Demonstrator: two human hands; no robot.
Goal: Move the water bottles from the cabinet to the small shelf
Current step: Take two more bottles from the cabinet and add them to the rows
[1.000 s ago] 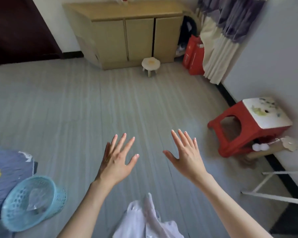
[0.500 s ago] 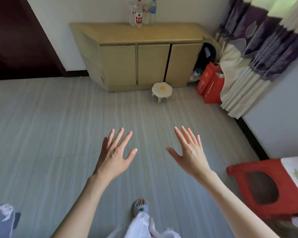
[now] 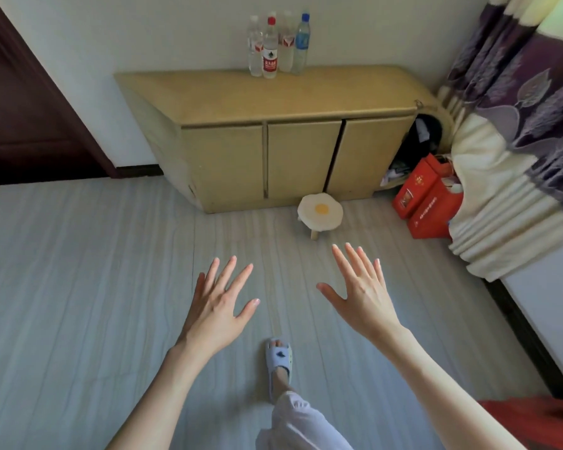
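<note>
While both hands hang spread and holding nothing over bare floor, four water bottles (image 3: 278, 47) stand far off on the cabinet (image 3: 273, 99).

Left hand (image 3: 216, 310) and right hand (image 3: 361, 293) show straight, splayed fingers above the grey striped floor (image 3: 78, 287), a slippered foot (image 3: 278, 362) between them. Beyond lies open floor, then a small egg-patterned stool (image 3: 320, 211) just before the cabinet doors. Upright at the cabinet's back edge against the wall, the bottles are clear: one red-capped with a red label, one blue-capped; print unreadable.
</note>
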